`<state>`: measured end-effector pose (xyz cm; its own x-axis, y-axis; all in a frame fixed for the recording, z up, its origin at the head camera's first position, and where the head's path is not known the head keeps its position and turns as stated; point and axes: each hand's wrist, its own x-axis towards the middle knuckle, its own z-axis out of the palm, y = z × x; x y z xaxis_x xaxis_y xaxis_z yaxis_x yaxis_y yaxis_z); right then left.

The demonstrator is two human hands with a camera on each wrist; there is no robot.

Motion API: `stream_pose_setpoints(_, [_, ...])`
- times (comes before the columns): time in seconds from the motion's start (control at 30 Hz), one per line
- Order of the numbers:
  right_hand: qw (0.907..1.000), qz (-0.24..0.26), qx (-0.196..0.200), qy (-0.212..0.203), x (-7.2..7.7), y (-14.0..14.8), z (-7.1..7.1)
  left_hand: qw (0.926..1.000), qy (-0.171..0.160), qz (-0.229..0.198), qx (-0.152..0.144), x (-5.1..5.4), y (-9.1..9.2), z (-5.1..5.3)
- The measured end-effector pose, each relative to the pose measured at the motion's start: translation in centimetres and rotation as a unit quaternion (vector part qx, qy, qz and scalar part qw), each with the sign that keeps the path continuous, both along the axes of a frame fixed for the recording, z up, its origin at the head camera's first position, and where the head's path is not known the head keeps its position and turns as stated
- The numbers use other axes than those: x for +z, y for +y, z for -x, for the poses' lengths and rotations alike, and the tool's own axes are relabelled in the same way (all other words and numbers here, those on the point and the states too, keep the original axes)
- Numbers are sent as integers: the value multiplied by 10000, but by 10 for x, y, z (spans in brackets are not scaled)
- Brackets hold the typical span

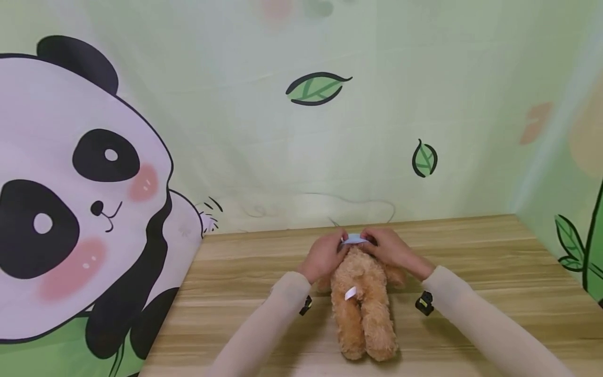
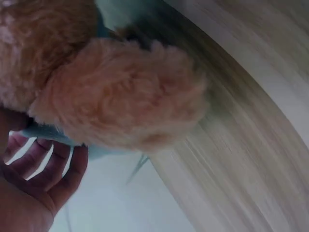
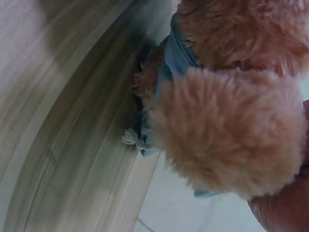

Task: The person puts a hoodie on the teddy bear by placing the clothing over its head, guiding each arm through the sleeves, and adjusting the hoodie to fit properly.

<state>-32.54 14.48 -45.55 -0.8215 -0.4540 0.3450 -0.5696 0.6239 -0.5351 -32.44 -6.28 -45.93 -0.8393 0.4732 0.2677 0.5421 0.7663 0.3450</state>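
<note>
A brown plush toy (image 1: pixel 360 272) lies on the wooden table, its legs toward the near edge and a white tag at its lower back. Light blue cloth (image 1: pixel 354 239) shows at its upper end. The left hand (image 1: pixel 324 255) pinches the cloth's left side, and the right hand (image 1: pixel 387 246) pinches its right side. In the left wrist view, the left hand (image 2: pixel 41 179) has curled fingers at blue cloth (image 2: pixel 48 133) below a furry limb (image 2: pixel 125 94). The right wrist view shows blue cloth (image 3: pixel 177 58) around the plush (image 3: pixel 227 130); only part of the right hand (image 3: pixel 285 208) appears.
The wooden table (image 1: pixel 245 262) meets a pale green backdrop (image 1: pixel 235 131) just beyond the hands. A large printed panda (image 1: pixel 127 157) covers the left side, and printed leaves (image 1: pixel 314 89) are above. A whitish stringy bit (image 3: pixel 131 137) hangs beside the cloth in the right wrist view.
</note>
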Motion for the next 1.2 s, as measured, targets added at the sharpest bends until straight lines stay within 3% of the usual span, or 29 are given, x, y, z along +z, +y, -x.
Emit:
stream_pose_setpoints(0.1, [10000,-9,-8,70,1,-3,-2,9995,239,210,-30,-1,0,-1])
stream_pose_setpoints(0.3, [10000,-73,33,18,3,-7,-3,9999,109,-8,-77,-2,-4,-1])
stream_pose_setpoints(0.47, [9995,-263,170,75,6,-1,-7,9987,-65,-322,-394,-1,-11,-2])
stream_pose_setpoints(0.57, [9969,-210,690,-315,13,8,-10,9925,-746,-705,-670,3,-21,-3])
stream_pose_setpoints(0.67, [9849,-142,1317,-1117,20,20,-14,9768,-1759,-840,-887,8,-34,-6])
stream_pose_setpoints(0.73, [9735,-150,1549,-1678,24,27,-17,9644,-2343,-663,-1032,13,-42,-8])
stream_pose_setpoints(0.83, [9631,-368,1572,-2153,28,32,-24,9511,-2835,-205,-1209,16,-48,-12])
stream_pose_setpoints(0.97, [9661,-820,1329,-2057,28,27,-33,9489,-2877,-112,-1292,14,-42,-17])
stream_pose_setpoints(1.1, [9743,-1103,1237,-1523,25,17,-39,9581,-2550,-320,-1262,8,-32,-22])
stream_pose_setpoints(1.2, [9782,-1125,1062,-1383,21,14,-41,9635,-2380,-414,-1152,5,-27,-25])
